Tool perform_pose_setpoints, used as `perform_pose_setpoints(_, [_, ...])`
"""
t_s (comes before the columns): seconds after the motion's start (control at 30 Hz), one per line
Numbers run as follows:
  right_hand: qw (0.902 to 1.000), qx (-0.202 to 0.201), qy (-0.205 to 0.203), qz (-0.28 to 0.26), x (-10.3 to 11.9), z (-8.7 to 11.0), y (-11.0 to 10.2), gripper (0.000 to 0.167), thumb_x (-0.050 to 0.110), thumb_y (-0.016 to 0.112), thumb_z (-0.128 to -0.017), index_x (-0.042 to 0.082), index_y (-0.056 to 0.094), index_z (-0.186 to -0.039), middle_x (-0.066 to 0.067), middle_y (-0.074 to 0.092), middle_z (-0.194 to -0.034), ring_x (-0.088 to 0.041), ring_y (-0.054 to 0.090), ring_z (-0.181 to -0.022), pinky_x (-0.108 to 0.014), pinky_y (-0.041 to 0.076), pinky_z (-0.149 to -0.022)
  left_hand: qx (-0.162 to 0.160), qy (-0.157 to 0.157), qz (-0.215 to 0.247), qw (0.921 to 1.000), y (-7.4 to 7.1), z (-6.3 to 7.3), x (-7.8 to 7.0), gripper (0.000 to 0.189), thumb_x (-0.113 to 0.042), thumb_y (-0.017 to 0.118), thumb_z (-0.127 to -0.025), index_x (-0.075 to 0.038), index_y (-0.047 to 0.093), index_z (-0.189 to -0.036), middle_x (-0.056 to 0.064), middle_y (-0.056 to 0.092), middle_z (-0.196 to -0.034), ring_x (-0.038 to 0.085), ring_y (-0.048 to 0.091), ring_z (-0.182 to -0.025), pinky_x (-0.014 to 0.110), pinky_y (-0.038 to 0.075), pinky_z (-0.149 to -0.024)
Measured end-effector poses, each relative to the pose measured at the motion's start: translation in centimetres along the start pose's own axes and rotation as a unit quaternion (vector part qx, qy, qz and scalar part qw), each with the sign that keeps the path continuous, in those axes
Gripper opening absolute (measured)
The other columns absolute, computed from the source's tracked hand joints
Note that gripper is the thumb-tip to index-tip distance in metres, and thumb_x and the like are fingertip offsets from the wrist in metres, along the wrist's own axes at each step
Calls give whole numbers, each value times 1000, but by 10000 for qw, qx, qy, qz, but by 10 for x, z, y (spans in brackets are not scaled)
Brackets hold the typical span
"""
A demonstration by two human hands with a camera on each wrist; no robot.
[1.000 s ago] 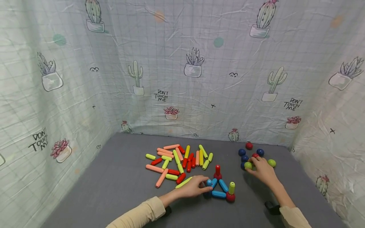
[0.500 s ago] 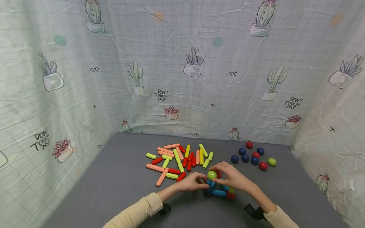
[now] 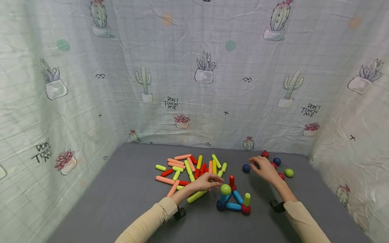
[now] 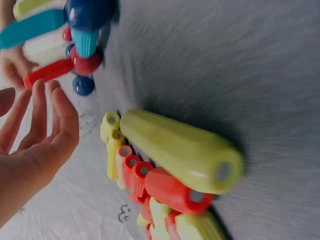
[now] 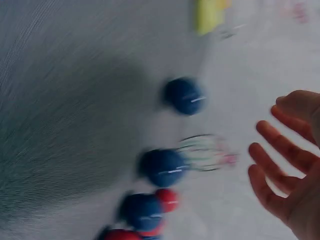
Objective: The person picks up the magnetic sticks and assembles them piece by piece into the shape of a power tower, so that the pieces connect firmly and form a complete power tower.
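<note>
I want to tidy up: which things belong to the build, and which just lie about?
Likely in the build:
triangle of blue sticks
corner balls
upright sticks
green ball topping one upright

Lying loose, perhaps spare parts:
scattered sticks
scattered balls

left grip relaxed, right grip loosely spread
</note>
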State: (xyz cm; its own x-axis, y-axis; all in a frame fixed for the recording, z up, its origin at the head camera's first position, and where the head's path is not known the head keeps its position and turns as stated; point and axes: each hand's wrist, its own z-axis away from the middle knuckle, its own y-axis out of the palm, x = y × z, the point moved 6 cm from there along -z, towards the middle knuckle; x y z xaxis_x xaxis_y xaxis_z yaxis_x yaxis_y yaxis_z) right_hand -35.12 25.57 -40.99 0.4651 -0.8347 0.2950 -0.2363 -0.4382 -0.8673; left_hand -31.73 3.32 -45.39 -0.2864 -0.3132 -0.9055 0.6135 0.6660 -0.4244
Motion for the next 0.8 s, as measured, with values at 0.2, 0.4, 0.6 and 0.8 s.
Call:
perform_pose_setpoints(0.2, [9955, 289, -292, 849, -27, -7, 35, 30, 19, 65, -80, 8, 62, -107, -14, 60, -105, -32, 51, -89, -47, 43, -66, -447, 55, 358, 9983, 0, -31, -3, 32, -15, 54, -89, -2, 56, -119, 19, 60, -111, 39, 58, -92, 43, 50, -67])
perform_pose_setpoints(0.4, [9885, 849, 189, 1239, -37, -6, 53, 37, 22, 67, -77, 14, 59, -112, -16, 58, -104, -38, 45, -97, -56, 35, -72, -478, -161, 98, 9987, 14, -51, -2, 31, -16, 57, -87, -6, 59, -116, 13, 63, -108, 24, 62, -87, 42, 51, -68])
perform_pose_setpoints(0.6, [9888, 756, 333, 1244, -36, -2, 49, 34, 16, 68, -75, 14, 60, -108, -15, 61, -95, -40, 48, -94, -56, 33, -72, -424, -71, 286, 9987, 20, -57, -4, 26, -13, 54, -88, -3, 61, -111, 16, 64, -105, 32, 62, -88, 24, 49, -64])
perform_pose_setpoints(0.8, [9986, 501, 133, -130, -8, -5, 26, 33, 27, 64, -81, 16, 57, -112, -7, 64, -94, -29, 56, -90, -48, 41, -73, -336, -5, 306, 9990, 21, -57, -2, 25, -12, 53, -89, -3, 59, -112, 18, 62, -109, 30, 63, -93, 23, 51, -72])
